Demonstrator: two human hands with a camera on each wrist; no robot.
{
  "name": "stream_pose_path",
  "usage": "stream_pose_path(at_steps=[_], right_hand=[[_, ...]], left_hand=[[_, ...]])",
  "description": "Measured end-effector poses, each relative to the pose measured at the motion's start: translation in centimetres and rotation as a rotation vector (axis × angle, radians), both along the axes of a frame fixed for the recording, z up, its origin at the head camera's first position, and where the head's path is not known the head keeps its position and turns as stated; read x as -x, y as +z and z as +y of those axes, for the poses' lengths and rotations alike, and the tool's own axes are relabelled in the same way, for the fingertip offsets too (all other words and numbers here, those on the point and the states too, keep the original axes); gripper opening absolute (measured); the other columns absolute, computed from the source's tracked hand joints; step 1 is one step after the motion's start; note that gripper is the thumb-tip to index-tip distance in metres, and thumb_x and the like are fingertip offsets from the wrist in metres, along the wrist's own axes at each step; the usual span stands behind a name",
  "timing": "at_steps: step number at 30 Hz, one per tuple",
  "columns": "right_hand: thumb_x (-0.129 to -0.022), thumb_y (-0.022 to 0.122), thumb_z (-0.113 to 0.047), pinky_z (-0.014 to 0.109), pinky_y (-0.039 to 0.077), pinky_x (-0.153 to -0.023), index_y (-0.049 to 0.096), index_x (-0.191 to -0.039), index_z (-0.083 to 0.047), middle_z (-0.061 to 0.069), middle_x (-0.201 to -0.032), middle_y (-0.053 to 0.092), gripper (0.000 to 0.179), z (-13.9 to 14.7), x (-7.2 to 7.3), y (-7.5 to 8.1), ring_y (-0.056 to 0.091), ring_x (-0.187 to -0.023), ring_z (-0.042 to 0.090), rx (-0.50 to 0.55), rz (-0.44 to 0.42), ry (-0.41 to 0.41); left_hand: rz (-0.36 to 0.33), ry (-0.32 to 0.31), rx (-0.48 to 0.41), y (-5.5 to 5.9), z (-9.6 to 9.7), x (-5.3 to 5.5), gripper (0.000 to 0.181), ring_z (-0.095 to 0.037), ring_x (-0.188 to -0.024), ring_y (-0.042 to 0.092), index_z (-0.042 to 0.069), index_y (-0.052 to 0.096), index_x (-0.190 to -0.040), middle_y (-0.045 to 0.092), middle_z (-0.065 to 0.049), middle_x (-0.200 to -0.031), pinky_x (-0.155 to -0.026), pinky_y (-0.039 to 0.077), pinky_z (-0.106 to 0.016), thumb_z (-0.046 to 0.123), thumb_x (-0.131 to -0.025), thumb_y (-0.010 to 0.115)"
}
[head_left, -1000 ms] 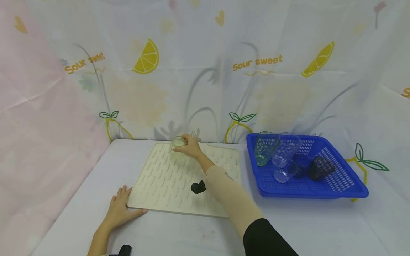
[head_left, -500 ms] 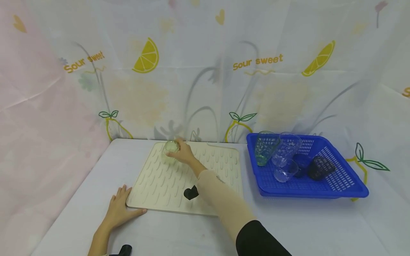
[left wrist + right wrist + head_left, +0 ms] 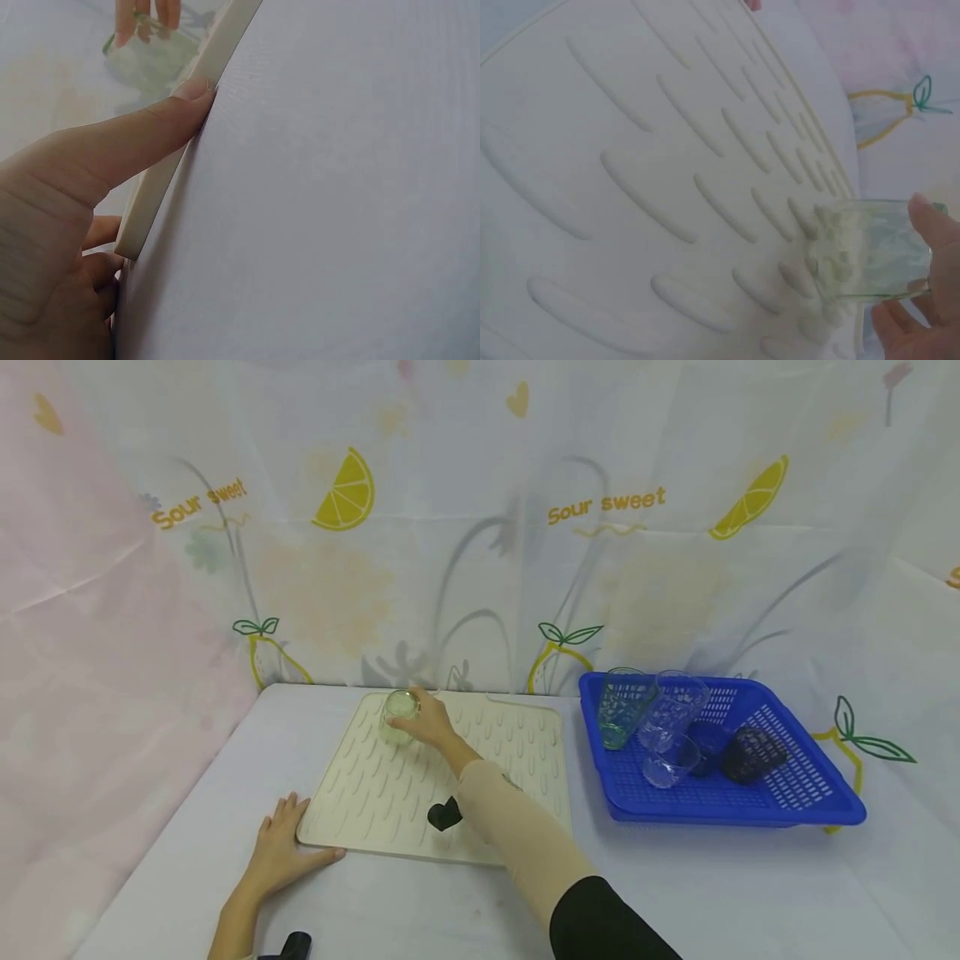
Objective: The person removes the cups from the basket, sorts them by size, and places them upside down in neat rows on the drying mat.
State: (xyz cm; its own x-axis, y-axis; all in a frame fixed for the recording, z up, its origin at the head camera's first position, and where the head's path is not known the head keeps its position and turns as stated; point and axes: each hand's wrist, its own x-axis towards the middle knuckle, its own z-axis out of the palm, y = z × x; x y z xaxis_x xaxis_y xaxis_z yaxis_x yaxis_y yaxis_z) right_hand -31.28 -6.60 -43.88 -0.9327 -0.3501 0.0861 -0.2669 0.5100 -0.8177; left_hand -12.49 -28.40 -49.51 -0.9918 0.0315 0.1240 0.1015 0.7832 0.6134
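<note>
A small pale green, see-through drinking glass [image 3: 395, 732] is at the far left corner of a cream drying mat [image 3: 382, 806] with raised oblong ridges. My right hand [image 3: 425, 716] grips it near its upper end, thumb on one side and fingers on the other. In the right wrist view, the lower end of the glass [image 3: 862, 251] meets the ridges. My left hand [image 3: 280, 852] rests at the mat's near left corner, fingers stretched along the left side. Its thumb [image 3: 150, 135] touches the front edge in the left wrist view.
To the right of the mat, a blue plastic basket [image 3: 738, 817] holds several glasses, among them a tall green-tinted glass [image 3: 615, 727], a short clear glass [image 3: 667, 767] and a dark glass [image 3: 750, 756]. A patterned cloth [image 3: 450, 568] hangs behind the white table [image 3: 420, 910].
My right hand has shifted left and slightly nearer with the glass, then barely moved in the last half second. My left hand has kept its place at the mat's corner.
</note>
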Motion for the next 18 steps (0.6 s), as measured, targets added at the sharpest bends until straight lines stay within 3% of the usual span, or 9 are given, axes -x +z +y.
stream_pose_path(at_steps=[8, 18], right_hand=[[-0.088, 0.067, -0.032, 0.041, 0.041, -0.105, 0.035, -0.142, -0.004, 0.015, -0.141, 0.045, 0.069, -0.52, 0.16, 0.18, 0.045, -0.129, 0.031, -0.086, -0.032, -0.012], [-0.088, 0.066, -0.031, 0.040, 0.040, -0.106, 0.038, -0.141, -0.005, 0.014, -0.139, 0.048, 0.066, -0.45, 0.00, 0.15, 0.045, -0.128, 0.030, -0.094, -0.022, -0.017]], left_hand=[[-0.010, 0.004, 0.013, -0.17, -0.04, 0.13, 0.100, -0.060, -0.131, 0.011, -0.018, 0.033, -0.133, 0.015, -0.046, -0.140, -0.107, 0.004, -0.070, 0.039, -0.066, 0.081], [-0.013, 0.008, 0.020, -0.28, -0.11, 0.24, 0.100, -0.060, -0.131, 0.011, -0.018, 0.034, -0.133, 0.015, -0.046, -0.140, -0.107, 0.004, -0.070, 0.040, -0.066, 0.081]])
